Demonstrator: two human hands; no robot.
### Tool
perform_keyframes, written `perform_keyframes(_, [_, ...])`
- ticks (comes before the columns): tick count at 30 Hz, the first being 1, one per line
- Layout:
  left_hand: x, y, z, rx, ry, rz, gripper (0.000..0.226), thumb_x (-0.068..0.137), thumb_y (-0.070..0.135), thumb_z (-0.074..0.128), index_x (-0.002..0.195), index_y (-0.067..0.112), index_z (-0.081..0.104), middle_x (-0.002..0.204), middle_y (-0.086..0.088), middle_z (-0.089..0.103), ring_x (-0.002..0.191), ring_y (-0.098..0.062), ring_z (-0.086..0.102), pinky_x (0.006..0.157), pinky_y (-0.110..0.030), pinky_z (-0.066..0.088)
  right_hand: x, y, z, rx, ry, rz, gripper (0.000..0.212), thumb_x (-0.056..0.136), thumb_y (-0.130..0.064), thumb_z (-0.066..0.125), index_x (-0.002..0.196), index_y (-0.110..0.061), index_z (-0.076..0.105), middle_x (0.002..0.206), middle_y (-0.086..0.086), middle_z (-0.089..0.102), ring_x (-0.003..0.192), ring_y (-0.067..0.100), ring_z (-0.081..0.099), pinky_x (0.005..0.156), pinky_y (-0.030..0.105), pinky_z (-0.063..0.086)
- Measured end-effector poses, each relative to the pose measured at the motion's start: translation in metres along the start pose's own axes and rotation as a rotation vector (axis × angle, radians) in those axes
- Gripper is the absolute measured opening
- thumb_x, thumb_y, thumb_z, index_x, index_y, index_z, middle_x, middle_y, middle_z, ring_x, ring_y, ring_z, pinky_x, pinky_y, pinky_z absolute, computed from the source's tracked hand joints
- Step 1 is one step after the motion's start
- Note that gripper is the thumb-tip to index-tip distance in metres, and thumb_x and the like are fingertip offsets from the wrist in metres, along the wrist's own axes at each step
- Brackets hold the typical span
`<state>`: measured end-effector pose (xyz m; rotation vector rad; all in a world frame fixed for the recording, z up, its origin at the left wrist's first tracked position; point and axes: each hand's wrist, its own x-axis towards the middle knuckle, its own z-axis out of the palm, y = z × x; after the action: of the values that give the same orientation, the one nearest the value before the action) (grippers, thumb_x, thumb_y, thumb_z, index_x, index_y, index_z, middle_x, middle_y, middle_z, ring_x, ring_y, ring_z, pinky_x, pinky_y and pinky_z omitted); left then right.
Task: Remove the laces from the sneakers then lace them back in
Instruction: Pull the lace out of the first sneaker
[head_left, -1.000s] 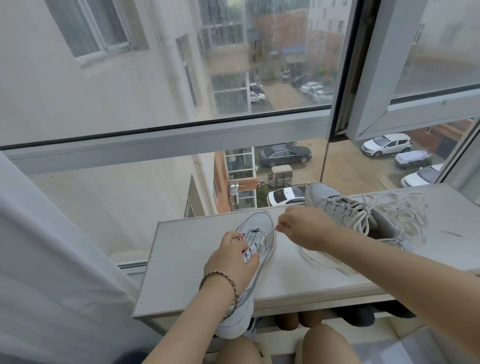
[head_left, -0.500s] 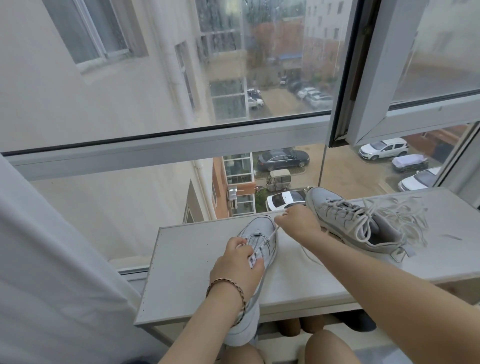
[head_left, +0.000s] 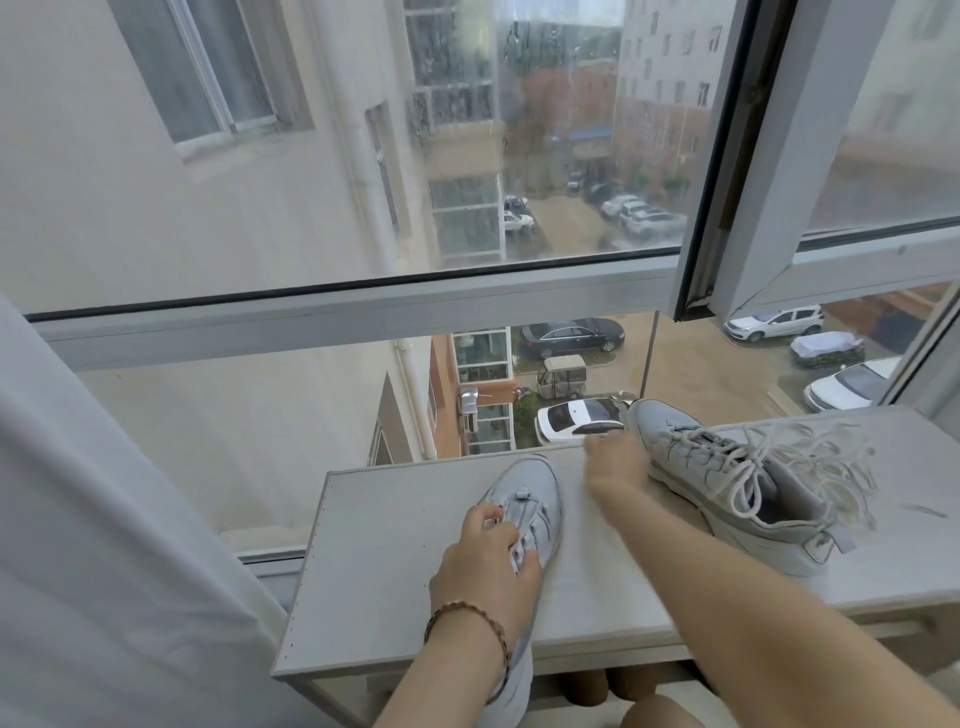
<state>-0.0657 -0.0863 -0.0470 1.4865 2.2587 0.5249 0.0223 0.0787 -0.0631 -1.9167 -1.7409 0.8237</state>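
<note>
Near shoe: pale grey mesh sneaker (head_left: 535, 488) is laid on the pale grey board tabletop (head_left: 389, 545), heel overhanging the 6 o'clock edge.
Long axis: run 6 to 12 o'clock, toe far.
Left hand: left hand (head_left: 483, 566) is clamped over the tongue and upper, fingers curled.
Right hand: right hand (head_left: 618, 465) is held at 1 o'clock of the toe; it is blurred, so the grip cannot be told.
Far shoe: second grey laced sneaker (head_left: 691, 457) is set at 2 o'clock, toe to 10, with a loose white lace heap (head_left: 810, 452) beside it.
Next pull (judged): lace is to be drawn toward 12–1 o'clock by the right hand while the shoe is pinned.
</note>
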Motion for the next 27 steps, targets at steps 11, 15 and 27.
perform_keyframes(11, [0.031,0.008,-0.012,-0.024,0.011,-0.079,0.035,0.090,0.042,0.047,0.114,0.018,0.054,0.138,0.011,0.034,0.104,-0.019,0.052,0.089,-0.030,0.044,-0.041,-0.030,-0.051,0.317,-0.155,-0.565,0.044,0.096,-0.028,0.046,0.067,0.005,0.044,0.057,0.002,0.037,0.050,0.009,0.033,0.051,0.022,0.027])
perform_keyframes(15, [0.034,0.022,-0.027,-0.143,-0.014,0.175,0.075,0.076,0.047,0.068,0.138,0.027,0.029,0.151,0.009,0.019,0.141,-0.015,0.015,0.115,-0.036,0.018,-0.076,-0.052,-0.083,0.569,-0.334,-0.574,0.043,0.095,-0.032,0.045,0.076,0.007,0.047,0.067,0.014,0.048,0.056,0.017,0.042,0.058,0.028,0.039])
perform_keyframes(27, [-0.052,-0.003,-0.081,-1.245,-0.114,-0.087,0.026,0.074,0.034,0.058,0.065,0.010,0.052,0.039,0.007,0.037,0.033,-0.006,0.033,0.048,-0.027,0.046,-0.132,-0.075,-0.107,0.531,-0.231,-0.843,0.041,0.093,-0.033,0.041,0.066,-0.003,0.034,0.060,0.004,0.034,0.054,0.013,0.035,0.055,0.032,0.034])
